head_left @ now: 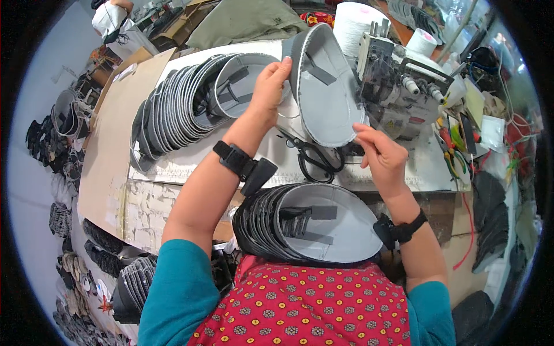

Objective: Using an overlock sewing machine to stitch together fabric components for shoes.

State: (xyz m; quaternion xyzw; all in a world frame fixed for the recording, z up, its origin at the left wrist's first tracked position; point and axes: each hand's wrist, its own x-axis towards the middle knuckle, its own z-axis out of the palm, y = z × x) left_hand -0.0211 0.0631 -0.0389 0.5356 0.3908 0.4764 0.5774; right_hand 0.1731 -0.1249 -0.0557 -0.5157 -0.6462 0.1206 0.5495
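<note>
My left hand [270, 89] is closed on the left side of a grey, oval, bowl-like fabric piece [326, 98] with a stitched rim and darker tabs inside. Its pale grey inner side is turned toward me, tilted, close to the sewing machine [398, 92]. At the lower right of the same rim, my right hand [381, 150] pinches the edge between thumb and fingers. Beneath the piece, black-handled scissors [320, 161] lie on the table. Closer to me rests a nested stack of similar grey pieces [340, 230] against my red patterned apron.
On the table's left lies a long row of nested grey pieces [179, 109]. White thread cones [358, 26] stand behind the machine, and pliers [453, 153] lie at the right. A red cord [470, 230] hangs off the edge. Another person [112, 17] is at the far left.
</note>
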